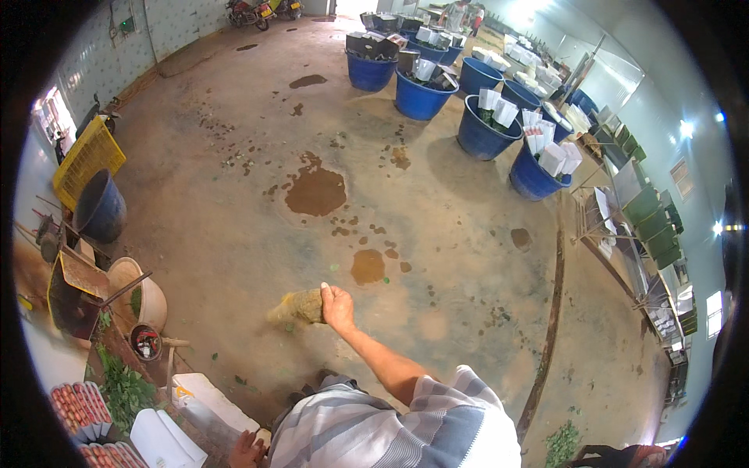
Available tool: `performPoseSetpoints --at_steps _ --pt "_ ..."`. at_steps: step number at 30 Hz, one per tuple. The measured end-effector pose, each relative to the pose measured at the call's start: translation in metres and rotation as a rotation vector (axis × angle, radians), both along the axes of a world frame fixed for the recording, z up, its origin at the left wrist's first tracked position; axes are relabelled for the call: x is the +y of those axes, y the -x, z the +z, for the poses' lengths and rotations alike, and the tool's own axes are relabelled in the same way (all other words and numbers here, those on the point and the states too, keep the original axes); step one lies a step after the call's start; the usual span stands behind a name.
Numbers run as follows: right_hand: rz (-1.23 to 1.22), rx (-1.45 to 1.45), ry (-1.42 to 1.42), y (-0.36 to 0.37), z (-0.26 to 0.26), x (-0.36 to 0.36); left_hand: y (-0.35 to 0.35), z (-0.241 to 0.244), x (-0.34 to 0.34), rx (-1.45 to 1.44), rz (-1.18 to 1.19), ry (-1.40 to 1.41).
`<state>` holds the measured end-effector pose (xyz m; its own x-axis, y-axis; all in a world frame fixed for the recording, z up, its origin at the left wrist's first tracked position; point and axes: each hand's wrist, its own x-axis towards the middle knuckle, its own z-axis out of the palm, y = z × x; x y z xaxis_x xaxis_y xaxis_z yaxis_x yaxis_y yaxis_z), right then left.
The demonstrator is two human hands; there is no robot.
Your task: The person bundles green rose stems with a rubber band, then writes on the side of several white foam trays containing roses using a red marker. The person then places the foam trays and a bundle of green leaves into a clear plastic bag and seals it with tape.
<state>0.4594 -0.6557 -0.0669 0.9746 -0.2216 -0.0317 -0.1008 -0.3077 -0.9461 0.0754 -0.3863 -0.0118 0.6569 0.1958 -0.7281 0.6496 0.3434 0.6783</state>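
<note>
My right hand (337,305) is stretched out over the floor, its fingers and thumb closed around a soft yellow-brown item (305,306). This item looks like a cloth or glove, and its far end is blurred. At the bottom edge, my left hand (248,451) rests with its fingers apart beside the end of a long white block (213,401), partly cut off by the frame. Left of that hand lie folded white sheets (164,437), a heap of green leafy stems (124,380) and packs with rows of round reddish shapes (81,409).
Puddles (316,192) dot the concrete floor. Blue tubs (483,137) with wrapped bundles stand at the upper right, a rack (652,219) beyond. On the left are a round tan basin (155,304), a dark blue tub (100,206) and a yellow crate (88,161). A person (454,16) stands far back.
</note>
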Motion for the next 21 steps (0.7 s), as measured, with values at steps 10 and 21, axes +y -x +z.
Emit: performPoseSetpoints --at_steps 10,21 --pt "0.242 0.149 -0.091 0.042 -0.017 0.021 -0.068 0.034 -0.042 -0.183 0.342 -0.156" --pt "1.243 -0.051 -0.065 0.101 0.1 0.056 -0.129 0.072 -0.068 -0.314 -0.298 -0.784"
